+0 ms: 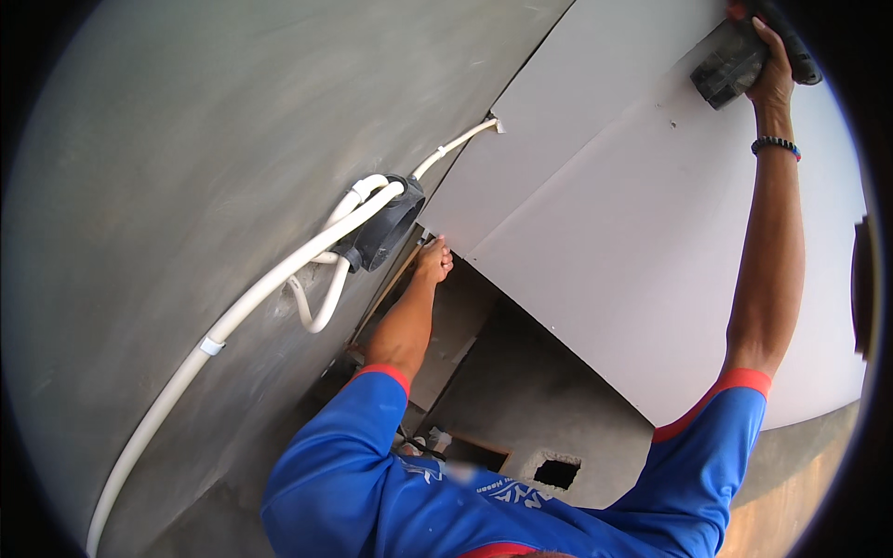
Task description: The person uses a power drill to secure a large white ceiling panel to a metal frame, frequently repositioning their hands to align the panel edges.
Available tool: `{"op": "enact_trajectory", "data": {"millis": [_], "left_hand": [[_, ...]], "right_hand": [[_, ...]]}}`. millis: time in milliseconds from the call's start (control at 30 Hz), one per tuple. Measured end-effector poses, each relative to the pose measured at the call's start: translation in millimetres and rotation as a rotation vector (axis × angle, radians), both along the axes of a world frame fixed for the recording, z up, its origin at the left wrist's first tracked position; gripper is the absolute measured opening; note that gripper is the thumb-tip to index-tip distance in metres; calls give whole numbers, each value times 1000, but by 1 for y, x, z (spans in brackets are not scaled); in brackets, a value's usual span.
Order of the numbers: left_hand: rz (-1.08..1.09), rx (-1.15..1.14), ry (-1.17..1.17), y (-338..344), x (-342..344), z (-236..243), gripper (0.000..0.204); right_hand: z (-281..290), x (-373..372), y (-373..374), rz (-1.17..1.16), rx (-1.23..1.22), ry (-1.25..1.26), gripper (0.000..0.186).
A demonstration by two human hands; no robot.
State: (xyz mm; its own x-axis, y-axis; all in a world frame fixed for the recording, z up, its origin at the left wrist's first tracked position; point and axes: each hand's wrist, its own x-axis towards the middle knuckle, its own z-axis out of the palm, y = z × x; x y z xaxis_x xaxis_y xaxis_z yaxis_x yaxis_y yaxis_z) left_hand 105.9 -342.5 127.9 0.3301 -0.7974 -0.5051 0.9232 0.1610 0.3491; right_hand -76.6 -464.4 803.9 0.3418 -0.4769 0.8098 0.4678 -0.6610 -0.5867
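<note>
Head view: The right hand (pixel 774 74) is at the far right, arm stretched out, wrapped around the grip of a black, boxy-ended power tool with a red accent (pixel 730 67). The tool is set against the broad, smooth white flat panel (pixel 633 242); its working end is cut off by the view's rim, so contact cannot be confirmed. The left hand (pixel 435 259) is raised at the panel's near left corner, fingers curled closed; whether they grip the edge cannot be told.

On the left, a plain grey wall (pixel 214 121) carries a thick white flexible conduit (pixel 251 298) running to a black round-bodied plastic box (pixel 386 232), just beside the left hand.

Assessment: the tool is probably rigid and heavy at its blocky end, best held by the handle. The panel is likely stiff but brittle at its edges, awkward by its breadth; flat-palm support near the edges would suit it.
</note>
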Motion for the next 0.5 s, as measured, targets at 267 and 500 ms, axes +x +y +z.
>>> {"op": "enact_trajectory", "data": {"millis": [267, 500], "left_hand": [[102, 85, 74, -15, -11, -2, 25], [47, 137, 124, -19, -12, -1, 31]], "right_hand": [[-16, 15, 46, -127, -166, 94, 39], [-12, 7, 36, -22, -198, 149, 40]]}}
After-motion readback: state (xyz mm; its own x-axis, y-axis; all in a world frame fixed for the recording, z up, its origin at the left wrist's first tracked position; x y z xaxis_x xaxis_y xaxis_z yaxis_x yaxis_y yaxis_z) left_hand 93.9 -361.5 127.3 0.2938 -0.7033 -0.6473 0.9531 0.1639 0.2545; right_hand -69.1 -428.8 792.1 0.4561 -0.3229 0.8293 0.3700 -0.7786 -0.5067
